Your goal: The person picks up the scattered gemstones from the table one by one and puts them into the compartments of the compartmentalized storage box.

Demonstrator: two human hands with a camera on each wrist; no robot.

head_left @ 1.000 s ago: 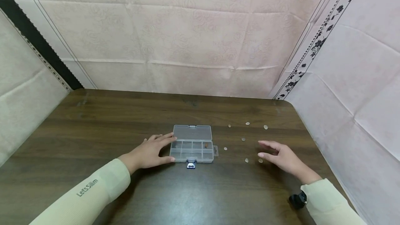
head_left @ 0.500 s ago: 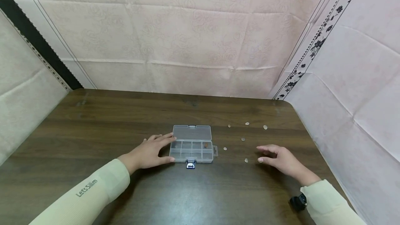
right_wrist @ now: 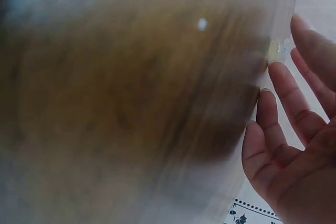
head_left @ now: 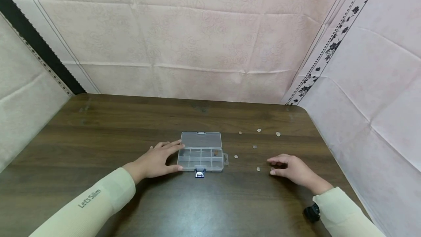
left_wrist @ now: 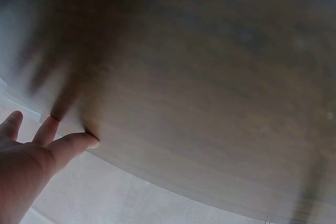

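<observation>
A clear plastic compartment box (head_left: 200,164) lies on the table in the head view, its lid (head_left: 201,140) folded back. One far-right cell has a small reddish-brown piece (head_left: 215,153) in it. My left hand (head_left: 158,161) rests against the box's left side, thumb at the front corner and forefinger near the hinge, fingers fairly straight. To the right, my right hand (head_left: 292,169) is low over the table, thumb and forefinger apart. Between those fingertips shows a small pale piece, mostly hidden. A small pale disc (head_left: 258,169) lies just left of it.
Several more small flat discs are scattered right of the box, among them one (head_left: 235,156) close to its hanging tab (head_left: 226,159) and one (head_left: 278,134) farther back. The brown wooden table (head_left: 131,120) meets a pale cloth backdrop (head_left: 197,46) behind.
My right hand has shifted slightly left and down, its fingertips now around the small piece that lay in plain view a second ago. The left hand and box have stayed put.
</observation>
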